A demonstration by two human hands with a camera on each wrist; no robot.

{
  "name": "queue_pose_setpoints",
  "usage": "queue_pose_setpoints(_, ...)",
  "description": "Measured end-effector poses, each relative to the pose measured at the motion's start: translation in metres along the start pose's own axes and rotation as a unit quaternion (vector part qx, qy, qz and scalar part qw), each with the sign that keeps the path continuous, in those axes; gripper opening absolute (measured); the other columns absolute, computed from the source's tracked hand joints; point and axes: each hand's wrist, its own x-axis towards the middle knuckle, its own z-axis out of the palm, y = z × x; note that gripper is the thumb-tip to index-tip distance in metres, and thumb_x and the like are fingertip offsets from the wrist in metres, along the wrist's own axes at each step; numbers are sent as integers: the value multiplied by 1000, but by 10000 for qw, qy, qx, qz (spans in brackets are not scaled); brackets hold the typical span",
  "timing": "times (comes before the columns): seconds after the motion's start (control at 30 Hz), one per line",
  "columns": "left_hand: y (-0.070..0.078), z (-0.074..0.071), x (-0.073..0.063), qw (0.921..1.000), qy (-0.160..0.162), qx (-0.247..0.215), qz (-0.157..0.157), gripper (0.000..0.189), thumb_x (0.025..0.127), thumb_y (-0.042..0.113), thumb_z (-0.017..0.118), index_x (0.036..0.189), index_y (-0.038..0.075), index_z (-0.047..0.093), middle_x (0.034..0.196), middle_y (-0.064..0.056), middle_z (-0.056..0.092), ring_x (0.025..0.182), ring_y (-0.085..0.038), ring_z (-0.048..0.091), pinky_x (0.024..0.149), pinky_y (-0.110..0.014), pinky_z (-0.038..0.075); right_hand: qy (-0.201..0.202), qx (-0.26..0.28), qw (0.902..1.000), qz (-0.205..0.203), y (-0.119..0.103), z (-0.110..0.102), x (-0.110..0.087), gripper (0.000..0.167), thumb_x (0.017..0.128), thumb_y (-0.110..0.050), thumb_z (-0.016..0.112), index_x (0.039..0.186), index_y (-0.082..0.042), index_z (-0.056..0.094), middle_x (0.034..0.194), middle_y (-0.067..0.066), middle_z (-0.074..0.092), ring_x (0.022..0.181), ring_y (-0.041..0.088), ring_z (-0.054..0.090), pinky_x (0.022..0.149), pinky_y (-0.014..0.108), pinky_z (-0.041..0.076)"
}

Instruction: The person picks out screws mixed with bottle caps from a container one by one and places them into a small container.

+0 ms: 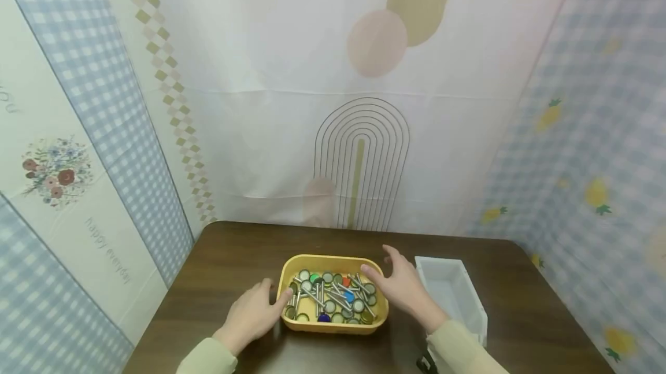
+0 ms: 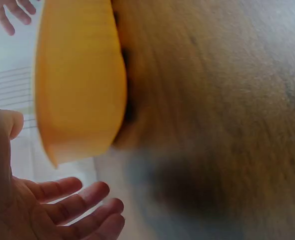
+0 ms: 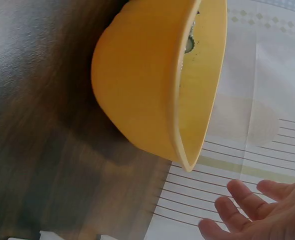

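Your work centres on the yellow tub (image 1: 333, 328), which appears to rest level near the middle of the brown worktop (image 1: 221, 258), loaded with bottle caps (image 1: 330, 306) and slim metal rods (image 1: 314, 297) like nails. Taking the tub as the clock's centre, your left hand (image 1: 252, 310) lies at nine o'clock and your right hand (image 1: 403, 284) at about two, both with fingers relaxed and apart, holding nothing; the wrist views show a gap between each hand's fingers and the wall. To handle the tub well, I'd judge it best to bring both palms in evenly against opposite sides, at matching heights and fingers low on the wall, because the loose load could slide to one end if it tips. Keep your thumbs outside the rim, clear of the rods. The white tray (image 1: 470, 287) sits at three o'clock, near the tub, and your right forearm crosses its near end, so your right elbow has little room to swing outward. A small black object (image 1: 426, 362), too cropped to identify, lies towards five o'clock beside your sleeve. The patterned cloth (image 1: 260, 131) hangs at twelve, behind the worktop.
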Motion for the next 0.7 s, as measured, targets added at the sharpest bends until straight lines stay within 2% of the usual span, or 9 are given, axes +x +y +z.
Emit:
queue_pose_setpoints(0.07,-3,2,4,10000,-21,77,-21,86,86,76,39,119,-1,58,106,-14,65,94,-32,63,78,-51,48,-4,69,9999,90,-2,2,3,91,82,-66,61,145,-5,37,127,21,55,116,38,52,91,55,43)
queue_pose_setpoints(0.17,-5,3,11,9993,33,331,149,79,88,68,48,116,-5,58,100,-17,65,87,-33,64,73,-50,49,2,5,9999,101,-3,6,6,89,82,-65,61,144,-4,39,126,21,55,116,39,51,91,56,42)
queue_pose_setpoints(0.23,-6,4,15,9975,159,554,413,78,88,62,53,118,-10,56,102,-22,64,90,-38,63,77,-52,48,-2,-118,9999,74,-3,10,5,87,83,-65,61,144,-6,40,127,20,54,120,39,48,93,57,40)
queue_pose_setpoints(0.37,-10,6,22,9869,547,1004,1135,60,84,56,61,98,-1,54,85,-11,53,81,-32,53,74,-48,40,17,-350,9994,0,-4,18,-1,89,81,-68,60,145,-9,40,132,18,51,126,40,42,96,58,37)
queue_pose_setpoints(0.43,-12,7,25,9826,582,1183,1310,54,82,52,64,94,2,51,84,-9,46,81,-30,46,73,-46,35,32,-373,9993,-58,-6,22,-4,90,80,-69,59,145,-9,40,134,18,50,127,40,42,96,59,37)
queue_pose_setpoints(0.53,-13,7,29,9834,239,1314,1227,47,81,45,64,96,3,49,87,-9,41,84,-30,41,75,-46,32,54,-299,9995,-65,-7,26,-4,91,80,-71,57,144,-9,41,135,17,50,125,39,44,95,58,38)
queue_pose_setpoints(0.7,-8,9,32,9868,-492,1180,994,34,83,31,60,98,3,48,87,-8,37,85,-29,37,76,-46,31,17,424,9988,253,-5,27,-1,85,79,-65,65,140,-9,45,126,17,56,117,35,52,91,54,44)
